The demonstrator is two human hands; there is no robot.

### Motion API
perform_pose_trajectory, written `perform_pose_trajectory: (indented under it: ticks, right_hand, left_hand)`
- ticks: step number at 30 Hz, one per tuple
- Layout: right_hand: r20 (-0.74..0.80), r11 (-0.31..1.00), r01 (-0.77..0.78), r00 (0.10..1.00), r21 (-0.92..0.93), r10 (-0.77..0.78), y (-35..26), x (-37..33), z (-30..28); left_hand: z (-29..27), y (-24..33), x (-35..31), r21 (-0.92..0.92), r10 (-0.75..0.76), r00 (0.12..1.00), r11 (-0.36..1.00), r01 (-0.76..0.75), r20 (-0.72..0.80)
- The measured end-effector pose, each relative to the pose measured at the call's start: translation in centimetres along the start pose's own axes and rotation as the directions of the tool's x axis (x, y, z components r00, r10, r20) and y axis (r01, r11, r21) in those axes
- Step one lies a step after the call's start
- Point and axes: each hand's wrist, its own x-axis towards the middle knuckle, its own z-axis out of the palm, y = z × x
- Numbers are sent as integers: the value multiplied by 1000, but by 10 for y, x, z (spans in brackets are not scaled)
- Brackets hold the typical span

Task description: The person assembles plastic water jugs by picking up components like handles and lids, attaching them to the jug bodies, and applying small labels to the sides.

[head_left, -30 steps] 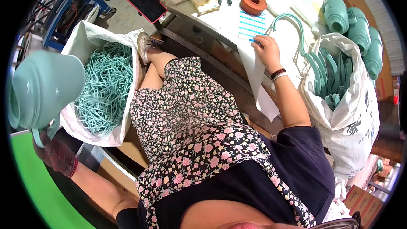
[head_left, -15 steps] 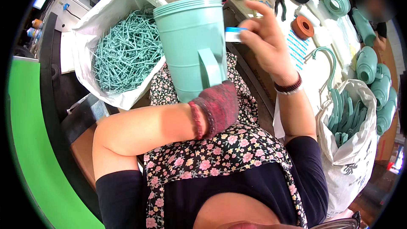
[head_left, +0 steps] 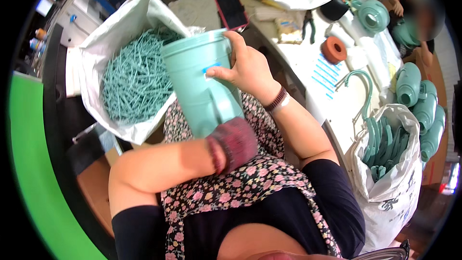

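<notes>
pressure from the right hand is what the work in hand seems to need: in the head view its fingertips lie flat on a small blue sticker on the wall of the pale green plastic jug, thumb hooked over the rim, so i judge it best to smooth the sticker outward from its middle while the jug stays braced. the jug stands upright over the lap, its base gripped by the left hand in a dark red knit glove, fingers closed round it. beside it on the left a white bag of green plastic stems lies open; a bench on the right bears an orange tape roll, and a white sack of green handles stands below it. compared with half a second ago, the jug sits lower and tilts a little, and the right hand, then holding the sticker at the rim, now presses it onto the wall.
</notes>
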Motion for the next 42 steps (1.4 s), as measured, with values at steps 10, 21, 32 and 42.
perform_pose_trajectory:
  ticks: [10,21,32,42]
  right_hand:
    - [-482,985,-170,866,-39,131,151,132,-111]
    - [-293,969,-181,948,-167,126,174,161,-106]
    - [81,768,626,766,130,-638,-33,34,-116]
    - [406,704,701,614,116,-677,-81,-16,-120]
  left_hand:
    - [-22,-46,-114,-681,-644,544,712,170,-538]
    - [40,5,-190,-826,-909,405,303,475,-101]
    - [-49,-35,-119,-487,-441,578,869,86,-686]
    - [-60,-19,-88,-211,-328,703,945,251,-631]
